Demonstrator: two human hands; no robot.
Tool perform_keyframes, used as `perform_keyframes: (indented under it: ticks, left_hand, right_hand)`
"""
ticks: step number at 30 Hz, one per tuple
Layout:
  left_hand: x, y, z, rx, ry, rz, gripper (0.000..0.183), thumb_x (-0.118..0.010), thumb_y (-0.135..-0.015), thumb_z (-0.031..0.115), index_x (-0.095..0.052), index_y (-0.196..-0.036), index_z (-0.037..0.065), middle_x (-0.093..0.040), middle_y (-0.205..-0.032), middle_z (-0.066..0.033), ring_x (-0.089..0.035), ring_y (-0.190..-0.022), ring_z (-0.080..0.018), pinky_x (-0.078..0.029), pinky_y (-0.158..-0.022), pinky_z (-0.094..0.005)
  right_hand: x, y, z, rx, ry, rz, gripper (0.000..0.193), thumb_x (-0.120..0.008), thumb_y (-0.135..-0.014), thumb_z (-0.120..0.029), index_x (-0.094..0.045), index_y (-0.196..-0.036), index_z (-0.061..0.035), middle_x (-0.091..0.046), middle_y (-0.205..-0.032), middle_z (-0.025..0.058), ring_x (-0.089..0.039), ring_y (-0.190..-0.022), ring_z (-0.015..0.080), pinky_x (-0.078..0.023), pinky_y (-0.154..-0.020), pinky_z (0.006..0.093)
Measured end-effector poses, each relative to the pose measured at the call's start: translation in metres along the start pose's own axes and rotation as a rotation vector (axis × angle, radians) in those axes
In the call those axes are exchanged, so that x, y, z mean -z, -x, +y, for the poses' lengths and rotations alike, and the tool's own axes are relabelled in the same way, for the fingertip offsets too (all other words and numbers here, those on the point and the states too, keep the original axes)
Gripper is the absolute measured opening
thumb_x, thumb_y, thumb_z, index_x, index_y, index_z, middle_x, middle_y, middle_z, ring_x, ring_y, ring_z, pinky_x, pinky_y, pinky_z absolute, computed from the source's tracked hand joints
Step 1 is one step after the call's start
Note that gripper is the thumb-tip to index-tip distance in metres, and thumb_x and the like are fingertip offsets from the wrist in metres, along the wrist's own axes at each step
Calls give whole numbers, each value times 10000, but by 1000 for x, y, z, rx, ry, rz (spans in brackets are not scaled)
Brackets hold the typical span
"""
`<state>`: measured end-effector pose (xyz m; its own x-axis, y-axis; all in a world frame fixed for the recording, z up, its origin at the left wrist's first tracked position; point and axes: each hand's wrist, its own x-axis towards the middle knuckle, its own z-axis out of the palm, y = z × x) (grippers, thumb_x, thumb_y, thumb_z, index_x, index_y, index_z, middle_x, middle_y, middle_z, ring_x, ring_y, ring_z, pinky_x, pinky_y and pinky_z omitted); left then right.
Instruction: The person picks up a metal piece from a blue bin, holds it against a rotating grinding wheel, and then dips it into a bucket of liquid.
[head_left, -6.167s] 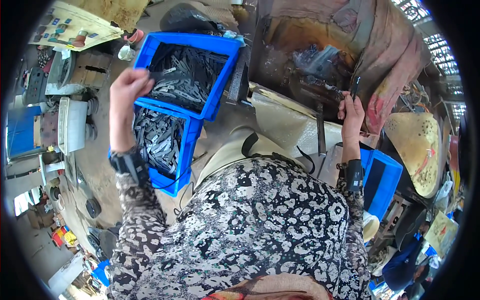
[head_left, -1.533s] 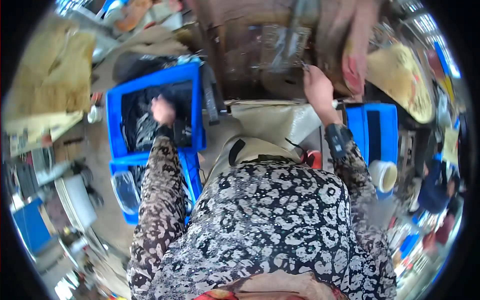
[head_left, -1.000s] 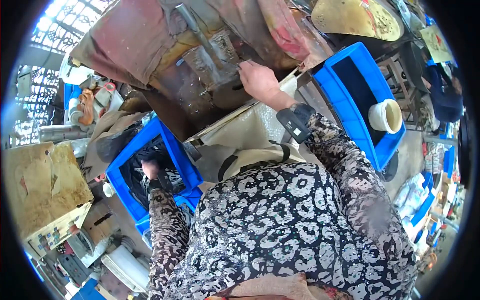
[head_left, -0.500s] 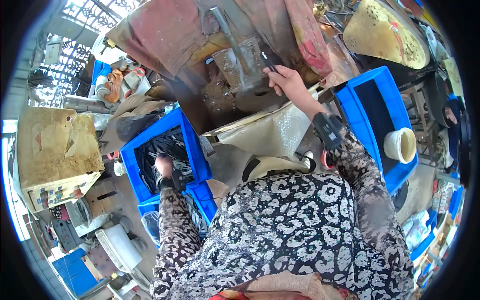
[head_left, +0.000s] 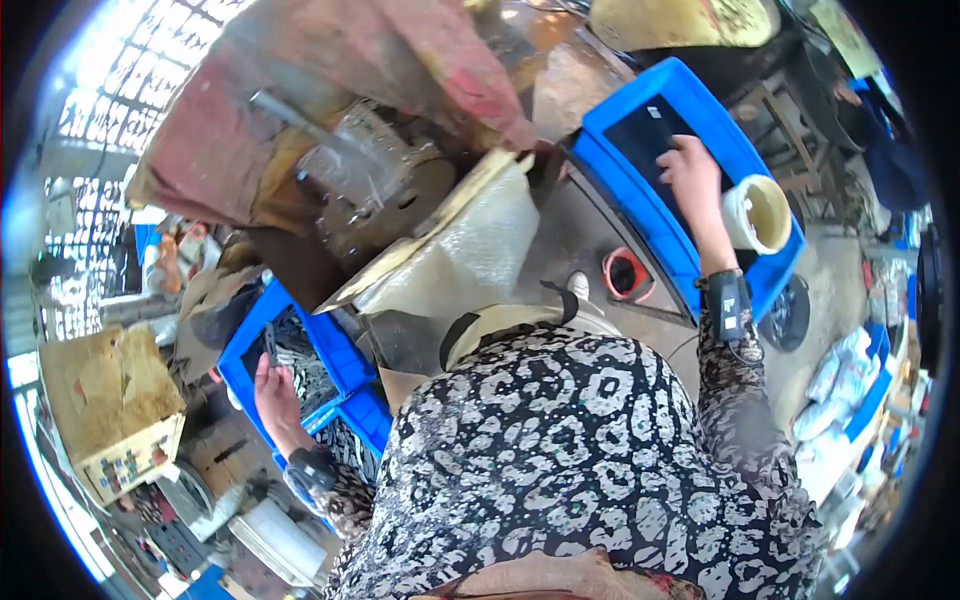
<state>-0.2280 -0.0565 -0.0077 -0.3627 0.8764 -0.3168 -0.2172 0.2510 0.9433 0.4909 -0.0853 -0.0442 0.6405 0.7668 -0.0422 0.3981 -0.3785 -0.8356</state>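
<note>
My left hand is closed on a slim dark strip, held upright above the left blue crate. Inside that crate lie many similar dark, shiny strips. Over on the right, my right hand reaches into a long blue crate with a dark inside. Its fingers are slightly bent and apart, and I make out nothing between them. A small bright patch shows just beyond the fingertips; I cannot tell whether it belongs to a strip.
A wet metal basin with a pipe and draped reddish cloth stands ahead. Bubble-wrap-like sheeting hangs from its near edge. A cream bucket sits on the right crate. A red container stands on the floor.
My right hand has left the basin, where it held a slim dark piece, and moved over the right crate. My left hand has lifted a strip from the left crate. The view has turned right.
</note>
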Motion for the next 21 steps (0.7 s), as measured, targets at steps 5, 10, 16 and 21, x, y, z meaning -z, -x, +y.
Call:
perform_keyframes:
  ticks: [5,10,16,21]
  left_hand:
    - [-99,34,-84,171,107,-457,433,-590,-903,18,-480,-1319,-32,-631,-1050,-115,-602,-914,-194,-523,-793,-259]
    - [-202,64,-70,471,433,-886,409,-574,-923,50,-477,-1319,21,-641,-1044,-139,-621,-874,-198,-529,-759,-283]
    - [-257,50,-40,37,145,-715,297,-521,-947,21,-500,-1243,29,-641,-1025,-124,-619,-844,-175,-526,-713,-268]
    - [-272,16,-60,-271,-83,-449,260,-476,-957,-8,-510,-1212,32,-638,-985,-74,-581,-777,-111,-511,-699,-242]
  right_hand:
    - [85,-28,70,-47,362,398,282,-544,-883,-195,-636,-1072,-7,-694,-898,184,-665,-773,291,-524,-696,376]
    - [120,-57,129,-169,791,418,272,-523,-863,-209,-699,-990,-45,-680,-976,216,-633,-949,400,-518,-801,441]
    - [90,-74,75,-229,1007,-33,275,-509,-833,-179,-720,-969,-69,-686,-1036,180,-643,-984,364,-515,-814,446]
    - [81,-72,83,-115,1064,-55,264,-515,-834,-183,-728,-959,-88,-696,-1015,159,-647,-986,346,-515,-815,445]
